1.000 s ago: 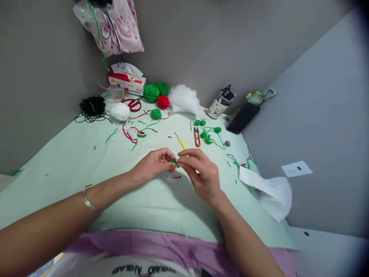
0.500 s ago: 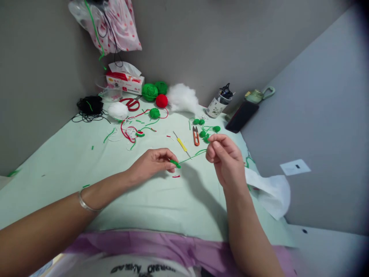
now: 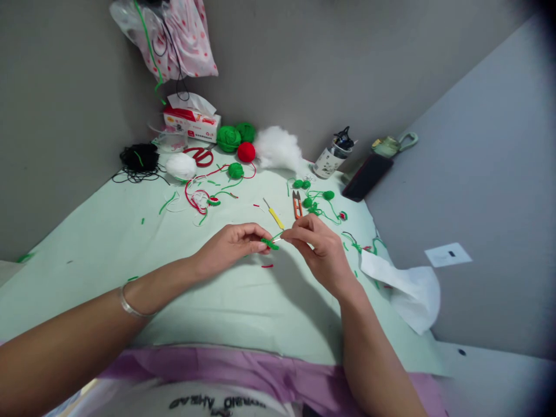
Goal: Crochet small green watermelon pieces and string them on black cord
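My left hand [image 3: 232, 246] pinches a small green crocheted piece [image 3: 269, 244] just above the pale green tabletop [image 3: 108, 243]. My right hand [image 3: 319, 246] is closed in a pinch right beside the piece, holding a thin needle with green yarn at its tip. The two hands nearly touch at the piece. A short red yarn scrap [image 3: 266, 266] lies on the table below them. A metal bangle [image 3: 130, 304] sits on my left wrist.
Behind the hands lie a yellow-handled hook [image 3: 273, 215], orange snips [image 3: 297, 204], small green crocheted bits [image 3: 315, 202], green [image 3: 228, 138] and red [image 3: 245, 152] yarn balls, white stuffing [image 3: 278, 149], red scissors [image 3: 200, 156], a tissue box [image 3: 191, 123], black yarn [image 3: 139, 158], a phone [image 3: 367, 176] and white paper [image 3: 406, 286].
My right hand pulled the green yarn out to the right and up, then came back to the piece held in my left hand. The left hand stayed nearly still.
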The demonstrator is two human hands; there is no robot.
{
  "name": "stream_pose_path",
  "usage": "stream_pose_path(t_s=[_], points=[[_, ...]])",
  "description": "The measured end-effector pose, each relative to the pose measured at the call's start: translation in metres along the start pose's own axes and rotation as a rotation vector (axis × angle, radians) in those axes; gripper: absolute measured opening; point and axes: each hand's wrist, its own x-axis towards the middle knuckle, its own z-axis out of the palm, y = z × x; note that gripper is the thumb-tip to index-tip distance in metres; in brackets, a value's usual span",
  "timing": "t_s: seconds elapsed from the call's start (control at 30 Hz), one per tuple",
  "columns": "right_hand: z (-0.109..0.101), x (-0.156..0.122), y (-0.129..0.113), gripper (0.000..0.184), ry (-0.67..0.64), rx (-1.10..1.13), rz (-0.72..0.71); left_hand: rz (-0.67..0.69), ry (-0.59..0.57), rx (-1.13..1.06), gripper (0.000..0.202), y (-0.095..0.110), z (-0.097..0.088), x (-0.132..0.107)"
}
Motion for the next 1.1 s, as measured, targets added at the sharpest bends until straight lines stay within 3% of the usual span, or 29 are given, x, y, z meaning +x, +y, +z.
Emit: stream_pose_path(t_s=[0.3,0.67,0.9,1.1], points=[[0.001,0.000,-0.002,0.021,-0.021,-0.045,-0.026,0.004,-0.014,0.016,0.020,0.000,-0.001,-0.001],[0.011,-0.001,-0.002,0.019,-0.013,0.113,-0.014,0.015,-0.037,-0.055,0.015,0.003,0.001,-0.001],[0.022,0.000,-0.001,0.009,0.046,0.098,0.107,0.014,0.031,-0.123,0.016,0.002,0.001,0.000],[0.030,-0.005,-0.013,0.024,-0.030,0.227,0.103,-0.017,0.037,-0.220,0.022,-0.003,0.003,0.002]])
